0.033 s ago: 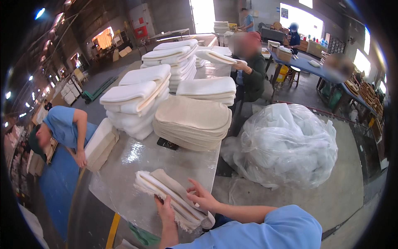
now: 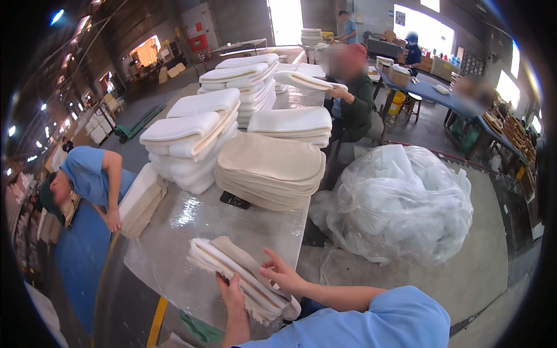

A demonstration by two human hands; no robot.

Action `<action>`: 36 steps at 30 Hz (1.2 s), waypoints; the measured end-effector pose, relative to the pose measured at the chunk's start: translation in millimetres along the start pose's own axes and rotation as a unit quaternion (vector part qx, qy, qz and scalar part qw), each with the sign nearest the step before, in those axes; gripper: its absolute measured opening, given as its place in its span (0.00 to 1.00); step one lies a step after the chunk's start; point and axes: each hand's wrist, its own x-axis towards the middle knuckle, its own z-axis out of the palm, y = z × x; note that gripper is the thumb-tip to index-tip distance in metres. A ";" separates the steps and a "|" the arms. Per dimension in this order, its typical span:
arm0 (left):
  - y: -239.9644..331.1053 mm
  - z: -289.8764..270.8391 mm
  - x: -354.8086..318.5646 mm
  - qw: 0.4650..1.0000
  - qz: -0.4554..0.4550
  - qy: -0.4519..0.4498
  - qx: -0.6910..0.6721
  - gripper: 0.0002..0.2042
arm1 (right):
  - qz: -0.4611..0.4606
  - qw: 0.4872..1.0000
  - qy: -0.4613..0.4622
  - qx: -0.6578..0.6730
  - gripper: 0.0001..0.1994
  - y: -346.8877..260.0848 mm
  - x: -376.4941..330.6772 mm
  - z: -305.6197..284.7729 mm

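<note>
My left hand is closed on the lower left side of a folded fabric piece with a beige face, white padded layers and a frayed edge. The piece is tilted over the near end of the table, its lower end close to my body. At its right side is my right hand, fingers apart and gripping nothing; whether a fingertip touches the cloth I cannot tell. Beyond them stands a stack of beige rounded pads, with piles of folded white padding behind and to its left.
A large clear plastic bag of white material sits on the floor at right. Across the plastic-covered table, a person in a red cap holds a white pad. At left another person in blue bends beside a pad stack.
</note>
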 end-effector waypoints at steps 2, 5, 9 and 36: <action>-0.5 2.1 0.8 0.999 -0.016 0.044 -0.010 0.34 | 0.085 0.996 -0.026 -0.020 0.37 -8.0 16.8 -1.2; -27.2 -37.5 25.7 0.990 -0.037 0.127 -0.047 0.29 | 0.146 0.978 -0.116 -0.089 0.30 -22.2 48.5 21.5; 2.2 34.1 34.9 0.968 -0.169 0.183 0.016 0.29 | 0.153 0.984 -0.056 -0.070 0.16 6.7 81.7 -12.1; 23.7 12.3 185.5 0.969 -0.028 0.244 -0.015 0.22 | 0.030 0.933 -0.226 -0.277 0.23 -46.7 368.3 62.2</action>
